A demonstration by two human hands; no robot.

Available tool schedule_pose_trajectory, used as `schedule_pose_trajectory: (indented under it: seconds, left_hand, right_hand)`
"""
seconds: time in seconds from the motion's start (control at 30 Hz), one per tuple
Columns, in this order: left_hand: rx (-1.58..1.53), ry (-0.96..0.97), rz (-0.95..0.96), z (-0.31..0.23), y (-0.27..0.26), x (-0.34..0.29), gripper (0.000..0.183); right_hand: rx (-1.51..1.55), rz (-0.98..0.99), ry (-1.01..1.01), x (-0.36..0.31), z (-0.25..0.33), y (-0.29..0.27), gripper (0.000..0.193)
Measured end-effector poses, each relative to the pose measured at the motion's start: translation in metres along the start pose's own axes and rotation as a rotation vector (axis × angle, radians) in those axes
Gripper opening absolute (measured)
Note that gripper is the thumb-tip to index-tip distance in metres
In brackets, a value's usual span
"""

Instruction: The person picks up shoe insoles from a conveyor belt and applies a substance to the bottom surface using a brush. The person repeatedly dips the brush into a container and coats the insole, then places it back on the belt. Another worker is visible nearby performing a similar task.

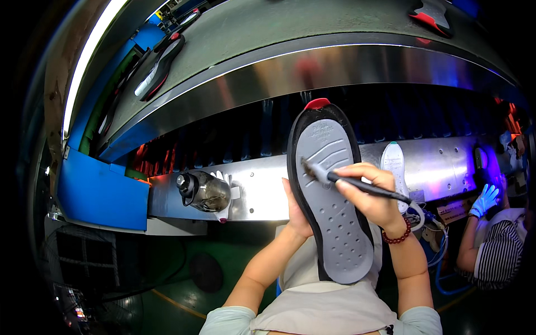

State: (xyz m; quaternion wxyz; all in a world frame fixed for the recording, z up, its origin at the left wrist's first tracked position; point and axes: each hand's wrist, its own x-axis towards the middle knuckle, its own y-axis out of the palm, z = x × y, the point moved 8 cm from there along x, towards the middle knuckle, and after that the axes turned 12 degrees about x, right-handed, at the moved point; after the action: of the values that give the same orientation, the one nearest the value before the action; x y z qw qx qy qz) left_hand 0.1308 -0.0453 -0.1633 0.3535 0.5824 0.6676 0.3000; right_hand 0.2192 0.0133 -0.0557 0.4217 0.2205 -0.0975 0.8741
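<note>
Held up before me, toe pointing away, is a shoe sole (340, 234) with a grey inner face, black rim and red tip. Ridges cross its front part and small dimples dot the heel part. My left hand (300, 214) grips its left edge, the fingers hidden behind it. In my right hand (371, 192) is a brush (319, 172) with a black handle and a pale hose running off the handle's end. The bristles appear to touch the grey face near the ridges. A red bead bracelet (397, 237) circles my right wrist.
A metal shelf (262, 190) carries a dark translucent water bottle (205, 191) on the left and a white sole (393, 170) on the right. Beyond runs a green conveyor (296, 28) with more soles. A co-worker's gloved hand (484, 201) shows at far right.
</note>
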Motion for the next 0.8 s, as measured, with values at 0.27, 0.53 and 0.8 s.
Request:
schedule_pose_trajectory:
  seconds: [0.27, 0.53, 0.8]
  left_hand:
    - [0.115, 0.196, -0.022, -0.026, -0.001, 0.002, 0.085]
    - [0.226, 0.36, -0.102, -0.055, -0.002, 0.008, 0.089]
    - [0.207, 0.54, -0.147, -0.087, -0.014, 0.013, 0.095]
  right_hand:
    - [0.259, 0.214, 0.13, -0.005, 0.001, 0.008, 0.016]
    - [0.294, 0.422, 0.021, -0.013, 0.015, 0.015, 0.018]
    - [0.194, 0.508, -0.04, -0.017, 0.023, 0.015, 0.018]
